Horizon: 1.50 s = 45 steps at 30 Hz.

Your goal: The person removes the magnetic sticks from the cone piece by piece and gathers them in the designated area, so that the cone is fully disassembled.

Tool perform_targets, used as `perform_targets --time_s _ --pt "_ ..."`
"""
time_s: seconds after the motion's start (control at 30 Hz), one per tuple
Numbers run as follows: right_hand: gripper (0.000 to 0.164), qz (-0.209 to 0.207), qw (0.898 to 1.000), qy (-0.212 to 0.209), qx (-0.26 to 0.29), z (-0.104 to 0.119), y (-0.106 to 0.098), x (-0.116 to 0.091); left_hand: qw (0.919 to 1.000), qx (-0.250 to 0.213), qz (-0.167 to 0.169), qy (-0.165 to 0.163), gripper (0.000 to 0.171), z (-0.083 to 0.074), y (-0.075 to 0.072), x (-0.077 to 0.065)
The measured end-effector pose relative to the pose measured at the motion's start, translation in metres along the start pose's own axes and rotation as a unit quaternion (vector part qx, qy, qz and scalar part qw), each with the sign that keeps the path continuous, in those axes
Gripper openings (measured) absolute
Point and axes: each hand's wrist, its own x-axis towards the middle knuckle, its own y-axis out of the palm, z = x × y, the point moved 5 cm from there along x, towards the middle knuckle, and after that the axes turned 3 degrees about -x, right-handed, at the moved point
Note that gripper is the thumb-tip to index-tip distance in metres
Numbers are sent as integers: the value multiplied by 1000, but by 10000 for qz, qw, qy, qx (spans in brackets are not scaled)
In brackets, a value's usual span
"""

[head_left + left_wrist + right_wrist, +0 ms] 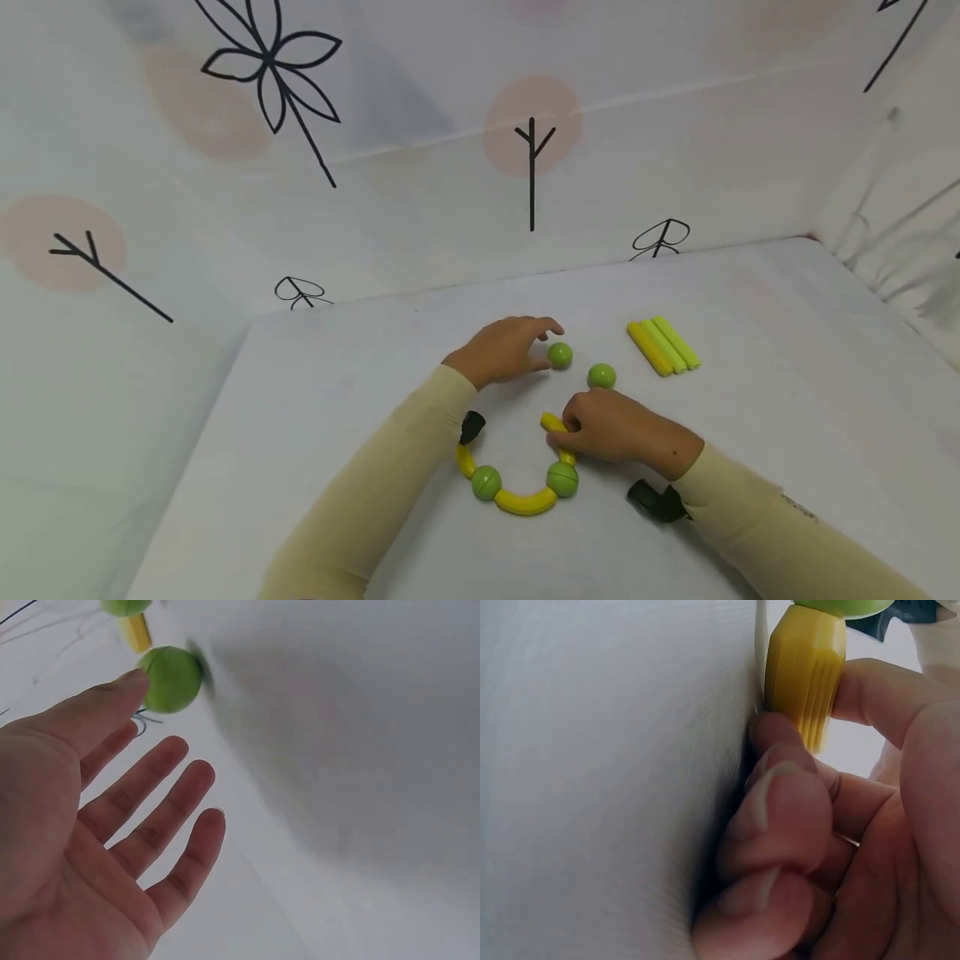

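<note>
R hand grips ylw pc, L hand by grn ball.

Lateral clearance over the white surface extends to the right of the three sticks and to the left of the left sleeve, with a narrower passage between the sticks and the nearer loose green ball. That ball obstructs forward passage just beyond the right hand, while the farther green ball stands before the thumb-to-finger opening of the left hand. Near-side entry is blocked by the curved yellow-and-green row, which encloses a bare pocket accessible from the far side, between the hands.
</note>
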Motion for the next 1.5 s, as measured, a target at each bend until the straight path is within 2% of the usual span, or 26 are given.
perform_targets --time_s 0.23,0.33,0.43,0.6,0.8,1.03,1.27,1.5 --pt "43 173 9997 111 108 -3 -7 -9 9990 -307 -305 121 42 1 -6 -36" --pt "45 124 9999 90 -27 -1 -10 -17 9981 -435 -393 172 40 -1 -5 -51" --pt "47 68 9996 211 -194 -2 -6 -24 9980 -442 -383 234 39 -4 0 -60" --pt "52 -138 9984 334 -424 -3 2 -31 9981 -334 -289 418 37 -16 12 -65" --pt "51 -269 9986 54 -447 3 3 -33 9977 -6 -207 644 37 -30 25 -71" --pt "43 -266 9972 -75 -691 5 -2 -37 9971 532 -20 552 39 -39 40 -76" --pt "35 -340 9957 -108 -850 2 -3 -40 9903 1234 -309 551 39 -45 47 -84" --pt "22 -245 9947 38 -997 1 -4 -39 9875 1468 -457 338 32 -44 47 -92"
